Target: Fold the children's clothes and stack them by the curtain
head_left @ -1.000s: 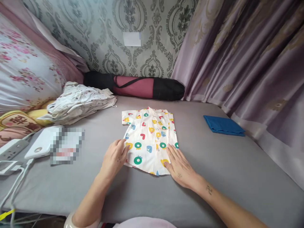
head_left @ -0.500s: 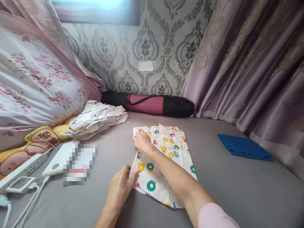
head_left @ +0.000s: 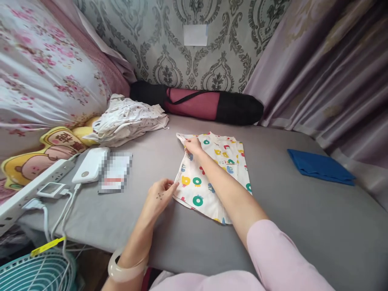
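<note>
Fingertips of the left hand [head_left: 159,198] pinch the lower left edge of the small printed shirt [head_left: 214,173], thumb and forefinger closed on the hem where it meets the grey bed surface [head_left: 303,226]. Head view: the right hand [head_left: 193,145] reaches across the garment, its forearm lying diagonally over the cloth, and its fingers are curled onto the upper left corner, near the folded-in sleeve; whether they grip or only press there cannot be told. The shirt lies flat at the centre of the surface, collar end toward the rolled black-and-maroon bag [head_left: 200,103] against the wall. Open grey surface runs right of the shirt up to a folded blue cloth [head_left: 321,166], well apart. On the left, a pile of white clothes [head_left: 130,119], a white power bank [head_left: 90,165] and a power strip [head_left: 33,188] sit near the bed's edge.
</note>
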Demonstrator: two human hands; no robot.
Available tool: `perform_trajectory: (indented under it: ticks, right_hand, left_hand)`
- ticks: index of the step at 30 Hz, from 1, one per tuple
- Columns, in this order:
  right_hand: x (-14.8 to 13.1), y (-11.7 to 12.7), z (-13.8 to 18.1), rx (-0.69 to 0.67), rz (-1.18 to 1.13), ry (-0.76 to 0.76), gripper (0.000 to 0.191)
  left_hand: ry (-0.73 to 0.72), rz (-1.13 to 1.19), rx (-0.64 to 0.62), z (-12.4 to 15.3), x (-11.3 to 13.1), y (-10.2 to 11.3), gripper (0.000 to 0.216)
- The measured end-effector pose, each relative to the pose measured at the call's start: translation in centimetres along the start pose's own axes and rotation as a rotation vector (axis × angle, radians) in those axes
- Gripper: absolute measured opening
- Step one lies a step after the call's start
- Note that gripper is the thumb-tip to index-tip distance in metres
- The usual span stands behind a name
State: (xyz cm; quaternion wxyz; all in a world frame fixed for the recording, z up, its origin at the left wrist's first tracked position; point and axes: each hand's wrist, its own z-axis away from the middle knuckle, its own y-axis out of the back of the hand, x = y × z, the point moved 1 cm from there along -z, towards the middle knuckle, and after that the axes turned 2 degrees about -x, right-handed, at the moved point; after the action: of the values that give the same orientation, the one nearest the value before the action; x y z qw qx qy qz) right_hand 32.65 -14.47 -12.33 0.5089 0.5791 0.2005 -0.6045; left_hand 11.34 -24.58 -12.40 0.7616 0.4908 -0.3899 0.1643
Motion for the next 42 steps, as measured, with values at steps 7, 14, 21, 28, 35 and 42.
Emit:
perform_trajectory:
  ticks: [7, 14, 21, 28, 35, 42]
  right_hand:
    - [0.6, 4.7, 1.0, -0.003, -0.351, 0.013, 0.013]
    - [2.9, 10.5, 3.5, 0.105, -0.461, 0.165, 0.028]
    - [8.4, 15.0, 5.5, 0.292, -0.394, -0.108, 0.021]
    - [8.0, 15.5, 5.0, 0.354, -0.213, -0.112, 0.062]
    - [5.2, 16.4, 6.3, 0.457, 0.76, 0.065, 0.033]
    - [4.5, 12.4, 2.7, 0.182, 1.005, 0.468, 0.043]
  left_hand:
    - [-0.062, -0.044, -0.029, 0.3, 0.2, -0.3, 0.03]
    - [-0.387, -0.215, 0.164, 3.1, 5.1, -3.5, 0.02]
    - [-0.701, -0.428, 0.043, 3.4, 4.6, -7.5, 0.032]
    - [-0.722, -0.491, 0.024, 3.5, 3.7, -7.5, 0.027]
    - [-0.695, -0.485, 0.02, 3.6, 3.9, -7.2, 0.023]
    - [-0.868, -0.478, 0.081, 2.9, 3.1, -7.0, 0.035]
